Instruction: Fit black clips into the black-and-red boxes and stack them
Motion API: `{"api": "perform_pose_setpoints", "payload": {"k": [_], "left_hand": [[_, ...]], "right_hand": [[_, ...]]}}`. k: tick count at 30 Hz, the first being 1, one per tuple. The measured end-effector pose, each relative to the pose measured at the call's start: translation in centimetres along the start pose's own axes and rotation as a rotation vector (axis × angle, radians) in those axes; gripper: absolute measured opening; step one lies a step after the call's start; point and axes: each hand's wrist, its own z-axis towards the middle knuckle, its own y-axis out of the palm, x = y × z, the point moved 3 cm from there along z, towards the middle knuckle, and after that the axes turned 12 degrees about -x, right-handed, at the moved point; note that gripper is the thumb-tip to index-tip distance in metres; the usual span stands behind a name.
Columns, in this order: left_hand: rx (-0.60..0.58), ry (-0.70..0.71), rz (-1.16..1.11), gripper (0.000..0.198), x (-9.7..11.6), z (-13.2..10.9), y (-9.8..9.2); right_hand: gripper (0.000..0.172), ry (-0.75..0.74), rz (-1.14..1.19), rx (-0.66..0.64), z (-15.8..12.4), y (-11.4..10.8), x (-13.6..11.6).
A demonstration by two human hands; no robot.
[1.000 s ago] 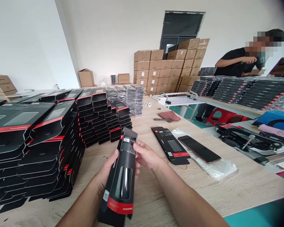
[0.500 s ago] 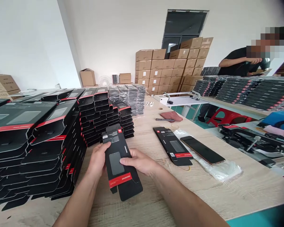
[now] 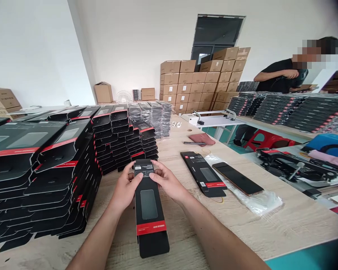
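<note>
A long black packaging box (image 3: 150, 210) with a grey window and a red band lies lengthwise on the wooden table (image 3: 273, 228), its far end towards the stacks. My left hand (image 3: 125, 186) grips its far left edge, fingers pinched on the top flap. From the other side my right hand (image 3: 168, 182) pinches the same far end. Another black box (image 3: 204, 173) lies flat to the right, beside a dark phone (image 3: 237, 178) resting on a clear plastic bag (image 3: 259, 200).
Tall stacks of flat black-and-red boxes (image 3: 45, 168) fill the table's left side. Brown cartons (image 3: 202, 80) are piled at the back wall. A person in a black shirt (image 3: 281, 77) works at another table on the right, which holds more black stacks (image 3: 298, 108).
The box was held upright a second ago. It has since been turned and laid flat on the table, and both hands have shifted to its far end.
</note>
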Motion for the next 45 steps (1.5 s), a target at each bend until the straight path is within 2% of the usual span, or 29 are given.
{"api": "perform_pose_setpoints", "payload": {"k": [4,5,10,12,18,20,24,27,31,33,40,45], "left_hand": [[-0.024,0.061,0.051,0.033,0.5,-0.2,0.0],[-0.043,0.066,0.052,0.029,0.6,-0.2,0.1],[-0.216,0.046,-0.011,0.027,1.1,-0.7,0.9],[-0.266,0.048,-0.018,0.027,1.2,-0.9,1.2],[-0.302,0.038,-0.031,0.026,0.9,-1.1,1.4],[-0.321,0.024,-0.01,0.026,0.7,-1.0,1.5],[-0.36,0.038,0.067,0.027,0.7,-1.1,1.7],[-0.358,0.048,0.086,0.032,0.6,-1.1,1.7],[-0.337,0.017,0.053,0.049,0.1,-1.3,1.6],[-0.317,0.02,0.063,0.053,0.0,-1.3,1.6],[-0.275,0.05,0.027,0.046,0.2,-1.1,1.5],[-0.202,0.154,-0.041,0.036,0.8,-1.1,1.1]], "right_hand": [[0.023,-0.015,0.009,0.028,0.3,0.1,0.2],[0.021,-0.019,0.004,0.05,0.4,0.0,0.2],[0.035,-0.055,0.039,0.233,0.3,-1.3,-0.1],[0.037,-0.051,0.025,0.216,0.2,-1.5,-0.5],[0.022,-0.131,-0.06,0.118,0.0,-1.9,-1.0],[0.026,-0.087,0.009,0.106,0.0,-2.1,-0.8],[0.035,0.162,0.297,0.031,-0.3,-1.8,0.1],[0.033,0.244,0.343,-0.045,-0.6,-1.4,0.1],[0.032,0.158,0.242,0.039,-0.7,-1.6,-0.3],[0.033,0.11,0.173,0.04,-0.6,-1.6,-0.5],[0.035,0.034,0.001,-0.015,-0.8,-1.3,-1.4],[0.043,-0.061,-0.147,-0.134,-1.3,0.1,-3.0]]}}
